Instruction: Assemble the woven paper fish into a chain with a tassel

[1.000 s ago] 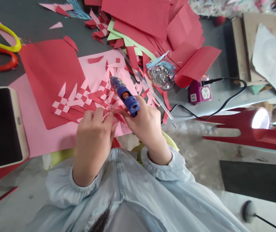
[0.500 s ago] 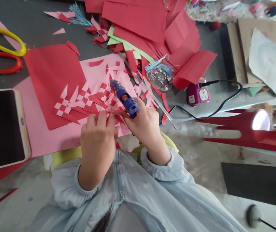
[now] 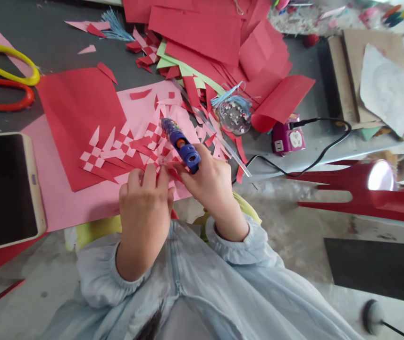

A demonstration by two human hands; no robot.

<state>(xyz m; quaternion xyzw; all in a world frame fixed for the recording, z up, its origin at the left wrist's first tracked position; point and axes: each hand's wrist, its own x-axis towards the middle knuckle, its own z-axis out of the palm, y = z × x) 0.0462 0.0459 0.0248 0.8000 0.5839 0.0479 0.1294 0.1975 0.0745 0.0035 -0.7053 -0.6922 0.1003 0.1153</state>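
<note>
My right hand [image 3: 211, 182] is closed around a blue hot glue gun [image 3: 182, 146] with a colourful patterned front, its nozzle pointing away from me. The thumb and fingertips of that hand also meet at a small piece of red and pink paper. From the other side my left hand [image 3: 145, 200] bends its fingers down and pinches the same woven paper piece [image 3: 163, 160], most of which the fingers hide. Left of it lie checkered red and pink woven pieces [image 3: 92, 158] on a red sheet [image 3: 81, 108]. Under these spreads a pink sheet [image 3: 63, 205].
A phone [image 3: 5, 191] lies at left, below yellow and red scissor handles [image 3: 7, 80]. Stacked red paper [image 3: 195, 35] fills the back. A clear glue stick [image 3: 237, 163], a dish of beads [image 3: 235, 115] and a purple power adapter [image 3: 289, 137] with black cable are at right.
Both hands, the glue gun and the paper hold nearly the same position. The whole view has shifted very slightly.
</note>
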